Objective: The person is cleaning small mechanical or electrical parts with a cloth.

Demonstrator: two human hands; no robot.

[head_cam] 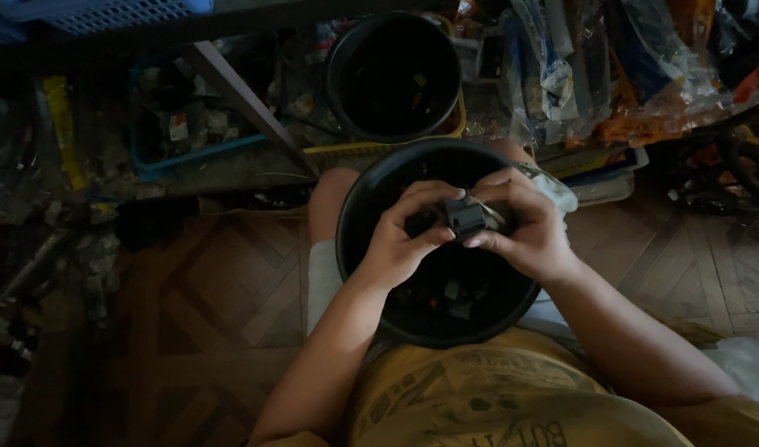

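Your left hand (pixel 400 240) and right hand (pixel 520 223) meet over the black bucket (pixel 354 248) resting on your lap, and the fingers of both are clamped around a small dark plastic part (pixel 465 218) held between them just above the bucket's mouth. More small dark pieces (pixel 455 295) lie in the bucket's bottom. A second black bucket (pixel 393 76) stands beyond your knees on the cluttered floor, with a blue tray (pixel 189 153) to its left.

Both hands, left hand (pixel 400 240) and right hand (pixel 524 228), grip a small dark part (pixel 465 217) above the black bucket (pixel 354 248); a second bucket (pixel 393 74) sits at twelve o'clock.
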